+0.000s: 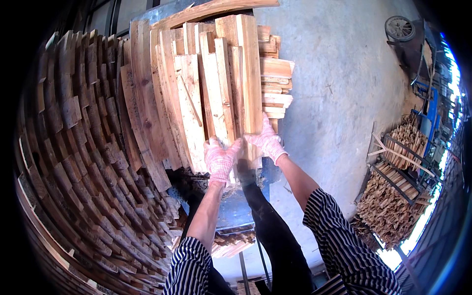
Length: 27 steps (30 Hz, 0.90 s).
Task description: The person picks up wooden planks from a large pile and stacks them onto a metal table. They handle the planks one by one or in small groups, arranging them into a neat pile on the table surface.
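In front of me lies a pile of pale sawn wooden planks (210,93), most of them lengthwise, with shorter boards (276,69) laid crosswise under their right side. My left hand (221,158), in a pinkish knit glove, is closed around the near ends of the middle planks. A wide plank (251,73) forms the right edge of the top layer. My right hand (269,141), gloved the same way, grips that plank near its close end, its thumb on top and its fingers along the right side. The undersides of the held planks are hidden.
A tall stack of darker boards (83,142) fills the left side. One long plank (216,11) lies across the far end. Grey concrete floor (329,98) spreads to the right, with a wheel (399,28) and bundled wood scraps (393,211) in metal frames beyond. My legs stand close below the pile.
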Tool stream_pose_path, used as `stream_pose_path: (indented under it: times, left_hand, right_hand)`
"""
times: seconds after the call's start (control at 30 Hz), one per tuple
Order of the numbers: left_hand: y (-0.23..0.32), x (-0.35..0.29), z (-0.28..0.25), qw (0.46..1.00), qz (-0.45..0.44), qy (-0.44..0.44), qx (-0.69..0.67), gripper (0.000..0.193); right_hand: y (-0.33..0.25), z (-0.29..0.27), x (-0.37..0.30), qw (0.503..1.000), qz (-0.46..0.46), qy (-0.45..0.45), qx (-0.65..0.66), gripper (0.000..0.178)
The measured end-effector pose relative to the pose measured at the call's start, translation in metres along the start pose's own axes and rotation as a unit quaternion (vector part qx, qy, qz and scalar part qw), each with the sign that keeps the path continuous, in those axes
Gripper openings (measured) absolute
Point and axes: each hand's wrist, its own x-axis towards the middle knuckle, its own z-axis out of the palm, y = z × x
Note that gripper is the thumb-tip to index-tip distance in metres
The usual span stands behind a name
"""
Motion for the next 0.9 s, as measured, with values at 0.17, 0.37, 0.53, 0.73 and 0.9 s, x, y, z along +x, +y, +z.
stream_pose_path:
  times: [0.17, 0.37, 0.53, 0.73, 0.9]
  left_hand:
    - [-0.022, 0.027, 0.004, 0.998, -0.048, -0.046, 0.006, 0.111]
    - [-0.050, 0.019, -0.051, 0.854, 0.039, -0.345, -0.387, 0.097]
    - [-0.094, 0.027, -0.027, 0.832, 0.046, -0.323, -0.449, 0.075]
    - [-0.075, 0.031, 0.000, 0.847, 0.061, -0.288, -0.442, 0.080]
    - [-0.131, 0.042, -0.068, 0.579, -0.158, -0.528, -0.600, 0.084]
  right_hand:
    - [-0.036, -0.004, -0.009, 0.972, 0.098, -0.064, 0.202, 0.124]
    - [-0.039, -0.008, -0.050, 0.957, 0.060, -0.201, 0.203, 0.104]
    - [-0.021, 0.039, -0.059, 0.948, 0.091, -0.019, 0.304, 0.073]
    - [0.050, 0.041, -0.015, 0.979, -0.046, -0.083, 0.181, 0.034]
    - [0.024, 0.071, -0.089, 0.960, -0.079, -0.192, 0.189, 0.038]
